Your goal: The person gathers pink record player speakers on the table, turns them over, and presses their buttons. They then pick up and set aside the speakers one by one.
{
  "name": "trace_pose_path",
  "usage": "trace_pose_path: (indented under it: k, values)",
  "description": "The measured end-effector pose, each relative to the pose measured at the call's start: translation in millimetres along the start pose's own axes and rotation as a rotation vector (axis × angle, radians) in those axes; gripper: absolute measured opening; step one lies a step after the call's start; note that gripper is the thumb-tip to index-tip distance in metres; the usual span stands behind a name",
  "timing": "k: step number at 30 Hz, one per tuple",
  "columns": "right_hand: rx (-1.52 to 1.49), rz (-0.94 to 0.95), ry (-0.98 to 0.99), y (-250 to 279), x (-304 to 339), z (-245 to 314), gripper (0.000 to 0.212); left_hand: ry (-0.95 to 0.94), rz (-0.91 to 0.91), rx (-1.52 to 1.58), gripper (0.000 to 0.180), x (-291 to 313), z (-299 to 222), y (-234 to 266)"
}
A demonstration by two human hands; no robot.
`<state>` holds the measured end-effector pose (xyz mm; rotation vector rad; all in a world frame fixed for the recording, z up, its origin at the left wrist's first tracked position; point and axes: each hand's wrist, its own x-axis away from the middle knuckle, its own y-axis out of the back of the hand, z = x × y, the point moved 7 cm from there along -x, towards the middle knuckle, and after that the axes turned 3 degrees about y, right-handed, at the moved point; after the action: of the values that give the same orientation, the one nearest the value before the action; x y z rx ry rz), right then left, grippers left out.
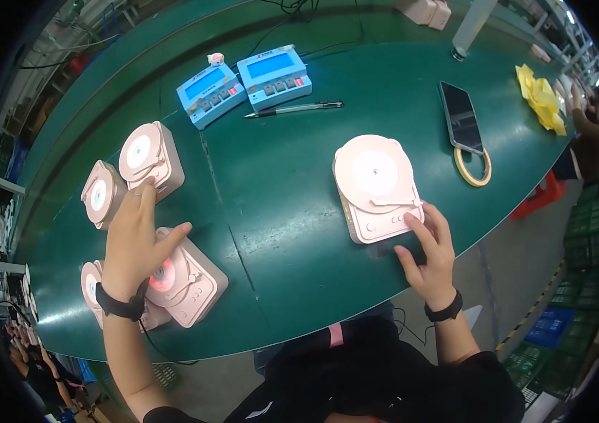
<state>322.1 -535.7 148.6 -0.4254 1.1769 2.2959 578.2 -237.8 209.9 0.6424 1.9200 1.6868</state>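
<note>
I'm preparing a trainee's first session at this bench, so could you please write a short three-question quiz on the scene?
1. True or false: the pen lies nearer the person than the two blue boxes with screens.
2. Which hand is at the pink turntable-shaped device that stands apart from the others? A) left; B) right; C) both.
3. What ring-shaped thing lies at the near end of the phone?

Key:
1. True.
2. B: the right hand is at its near right corner.
3. A yellow roll of tape.
</note>
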Motion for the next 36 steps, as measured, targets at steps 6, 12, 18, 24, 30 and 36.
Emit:
trace_pose_path:
  k: [6, 12, 18, 24, 30, 36]
  values:
    - [0.018, 0.042, 0.022, -3.9, 3.6, 0.1, 0.048, 0.069, -0.029, 0.05, 0.072, 0.6, 9.7, -0.3]
    - [0.024, 0.043, 0.01, -6.3, -0.9, 1.9, 0.05, 0.062, -0.022, -0.022, 0.072, 3.1, 16.3, -4.9]
    - [0.104, 0.048, 0.002, 2.0, 3.1, 0.6, 0.053, -0.024, -0.084, -0.036, 0.073, -2.1, 1.5, -0.1]
    - [0.056, 0.071, -0.005, -7.4, 3.0, 3.5, 0.056, -0.054, -0.063, -0.083, 0.067, 4.7, 8.6, -0.3]
    - [0.06, 0.088, 0.019, -12.1, 5.4, 4.2, 0.056, -0.019, -0.063, -0.046, 0.065, 13.1, 19.3, -2.0]
    - [0.085, 0.074, 0.017, -9.2, 9.5, 0.5, 0.058, -0.062, -0.068, 0.034, 0.065, 6.9, 11.9, 6.8]
